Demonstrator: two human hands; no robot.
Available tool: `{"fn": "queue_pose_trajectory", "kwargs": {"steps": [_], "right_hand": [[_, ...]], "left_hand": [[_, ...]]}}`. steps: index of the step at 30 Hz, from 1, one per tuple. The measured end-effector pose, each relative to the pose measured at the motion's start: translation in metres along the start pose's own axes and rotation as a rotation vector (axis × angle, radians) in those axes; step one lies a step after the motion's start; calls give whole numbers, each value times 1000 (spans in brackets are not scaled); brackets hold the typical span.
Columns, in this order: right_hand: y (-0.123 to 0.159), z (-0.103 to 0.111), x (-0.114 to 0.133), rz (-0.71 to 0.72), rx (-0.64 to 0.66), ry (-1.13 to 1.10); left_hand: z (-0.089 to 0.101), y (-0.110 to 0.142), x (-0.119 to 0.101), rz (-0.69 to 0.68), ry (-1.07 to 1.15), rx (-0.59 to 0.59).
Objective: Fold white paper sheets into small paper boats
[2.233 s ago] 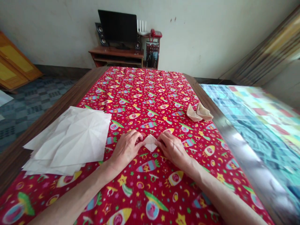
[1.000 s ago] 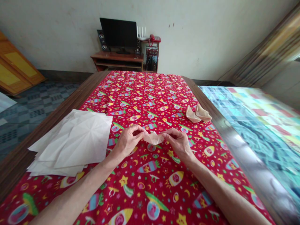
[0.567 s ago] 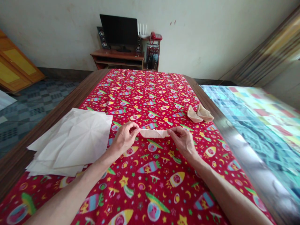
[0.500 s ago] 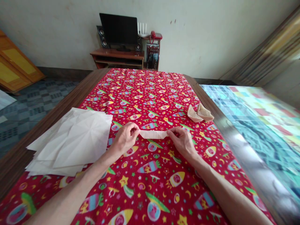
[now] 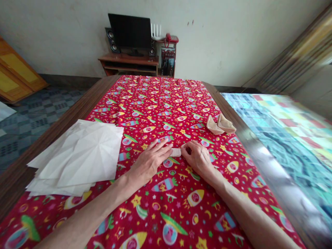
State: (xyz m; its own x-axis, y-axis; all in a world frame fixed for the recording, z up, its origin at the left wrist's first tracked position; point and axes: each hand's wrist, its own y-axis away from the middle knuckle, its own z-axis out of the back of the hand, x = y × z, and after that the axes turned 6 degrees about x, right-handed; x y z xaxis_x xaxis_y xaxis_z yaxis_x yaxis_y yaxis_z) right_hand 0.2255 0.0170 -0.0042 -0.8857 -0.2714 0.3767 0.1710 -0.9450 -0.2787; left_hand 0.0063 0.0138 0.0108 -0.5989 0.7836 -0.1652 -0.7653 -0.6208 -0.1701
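A narrow folded strip of white paper (image 5: 176, 152) lies on the red patterned cloth (image 5: 166, 204), between my two hands. Over its left end rests my left hand (image 5: 151, 157), flat, with the fingers stretched out and slightly apart. My right hand (image 5: 199, 157) is closed at the strip's right end, thumb and fingers pinching it. Both ends of the strip are hidden under my fingers; only its short middle part shows. To the left of my left hand is a loose stack of creased white paper sheets (image 5: 90, 155).
Two folded beige paper shapes (image 5: 220, 124) sit near the table's right edge. Beyond the table, a desk (image 5: 129, 59) carries a monitor (image 5: 129, 33), with a red telephone (image 5: 171, 38) beside it. A bed-like surface with a patchwork cover (image 5: 280, 138) adjoins the right side.
My left hand has let go of its pinch, moved right and flattened over the strip's left end. Less of the strip shows. My right hand stays at the right end, shifted slightly left.
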Motion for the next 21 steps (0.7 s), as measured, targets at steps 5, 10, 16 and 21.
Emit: {"fn": "queue_pose_trajectory", "kwargs": {"steps": [5,10,16,21], "right_hand": [[1,1,1,-3,-4,58],[14,7,8,226,-30,137],[36,5,22,471,158,195],[41,8,18,457,226,176]], "left_hand": [[-7,1,-14,38,46,50],[-11,3,-19,65,52,31],[-10,4,-20,46,40,40],[-8,9,-21,72,1,42]]}}
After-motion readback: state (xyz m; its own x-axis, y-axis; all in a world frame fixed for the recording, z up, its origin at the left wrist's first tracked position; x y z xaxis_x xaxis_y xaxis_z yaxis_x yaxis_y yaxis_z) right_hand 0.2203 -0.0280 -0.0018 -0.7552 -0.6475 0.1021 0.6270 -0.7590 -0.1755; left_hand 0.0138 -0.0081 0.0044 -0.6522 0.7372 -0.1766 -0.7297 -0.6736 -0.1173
